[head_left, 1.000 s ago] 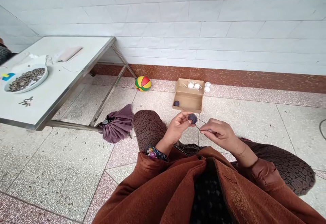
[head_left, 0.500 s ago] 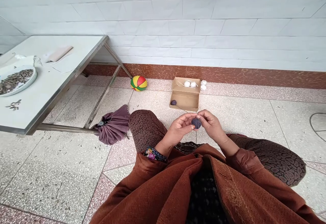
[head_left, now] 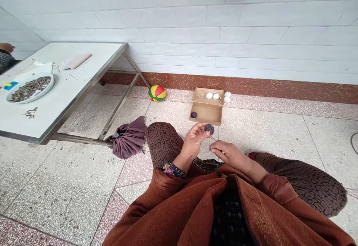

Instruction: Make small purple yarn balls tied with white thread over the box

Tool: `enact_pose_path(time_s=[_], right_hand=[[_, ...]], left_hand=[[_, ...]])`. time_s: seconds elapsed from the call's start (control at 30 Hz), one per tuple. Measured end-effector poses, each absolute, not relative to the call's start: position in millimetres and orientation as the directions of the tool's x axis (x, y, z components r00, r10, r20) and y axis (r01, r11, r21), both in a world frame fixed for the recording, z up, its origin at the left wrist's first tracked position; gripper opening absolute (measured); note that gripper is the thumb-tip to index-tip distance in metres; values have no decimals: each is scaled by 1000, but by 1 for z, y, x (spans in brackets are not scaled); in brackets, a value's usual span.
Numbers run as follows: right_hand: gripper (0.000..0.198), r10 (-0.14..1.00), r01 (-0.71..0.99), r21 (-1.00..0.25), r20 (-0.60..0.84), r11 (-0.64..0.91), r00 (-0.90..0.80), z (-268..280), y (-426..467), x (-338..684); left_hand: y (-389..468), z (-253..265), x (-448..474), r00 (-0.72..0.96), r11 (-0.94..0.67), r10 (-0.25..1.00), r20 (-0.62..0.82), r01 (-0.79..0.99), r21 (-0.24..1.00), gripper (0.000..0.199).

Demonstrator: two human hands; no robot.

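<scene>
My left hand (head_left: 195, 138) grips a small dark grey-purple ball of yarn (head_left: 209, 129) between thumb and fingers. Lower and to the right, my right hand (head_left: 226, 151) pinches a thin dark strand of yarn (head_left: 213, 138) that runs up to the ball. Just beyond both hands an open cardboard box (head_left: 207, 114) sits on the floor. A second dark yarn ball (head_left: 194, 115) lies in its left corner, with a strand leading from it toward my left hand. White yarn balls (head_left: 212, 95) rest in the box's lid.
More white balls (head_left: 227, 97) lie right of the lid. A colourful ball (head_left: 157, 93) is by the wall. To the left, a purple cloth bag (head_left: 129, 137) leans near a metal-framed table (head_left: 84, 48) bearing a plate (head_left: 53, 83) of dark pieces. Part of another person (head_left: 6, 57) shows far left.
My right hand has moved off the yarn ball, down toward me, drawing a strand out. My left hand now holds the ball alone, slightly higher. The view has shifted a little left.
</scene>
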State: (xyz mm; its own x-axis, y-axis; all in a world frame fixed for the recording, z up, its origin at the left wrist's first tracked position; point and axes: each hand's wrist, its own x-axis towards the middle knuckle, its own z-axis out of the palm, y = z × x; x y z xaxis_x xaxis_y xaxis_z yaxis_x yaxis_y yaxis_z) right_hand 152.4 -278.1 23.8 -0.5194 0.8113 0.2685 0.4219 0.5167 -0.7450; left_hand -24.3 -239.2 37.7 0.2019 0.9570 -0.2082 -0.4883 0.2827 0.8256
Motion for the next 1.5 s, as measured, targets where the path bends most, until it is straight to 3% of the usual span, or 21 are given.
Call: enact_pose_path(time_s=[0.13, 0.33, 0.57, 0.7, 0.87, 1.03, 1.23, 1.37, 1.5], right_hand=[[24, 711, 372, -663, 358, 650, -605, 59, -278, 152], [17, 789, 431, -661, 488, 614, -374, 94, -254, 167], [25, 914, 425, -809, 356, 405, -192, 45, -236, 163], [30, 915, 454, -799, 294, 395, -278, 21, -255, 157], [25, 782, 429, -687, 340, 586, -522, 41, -272, 157], [18, 775, 405, -668, 462, 624, -431, 70, -254, 166], [22, 888, 461, -758, 393, 461, -240, 44, -239, 165], [26, 889, 490, -744, 344, 454, -301, 20, -256, 160], [24, 824, 517, -652, 342, 554, -452, 25, -273, 161]], left_hand=[[-243, 36, -20, 206, 289, 955, -214, -486, 825, 43], [-244, 36, -21, 327, 211, 943, -69, -422, 881, 50], [-246, 43, -25, 433, 126, 901, 30, -328, 936, 55], [-241, 37, -28, 313, 47, 949, 31, -238, 970, 53], [-233, 25, -35, 223, -148, 965, 138, 26, 989, 52], [-233, 28, -39, 354, -293, 903, 243, 95, 951, 60], [-243, 42, -33, 464, -205, 856, 228, -100, 974, 58], [-242, 40, -32, 385, -77, 912, 139, -174, 982, 58], [-238, 32, -31, 294, -70, 951, 100, -112, 991, 55]])
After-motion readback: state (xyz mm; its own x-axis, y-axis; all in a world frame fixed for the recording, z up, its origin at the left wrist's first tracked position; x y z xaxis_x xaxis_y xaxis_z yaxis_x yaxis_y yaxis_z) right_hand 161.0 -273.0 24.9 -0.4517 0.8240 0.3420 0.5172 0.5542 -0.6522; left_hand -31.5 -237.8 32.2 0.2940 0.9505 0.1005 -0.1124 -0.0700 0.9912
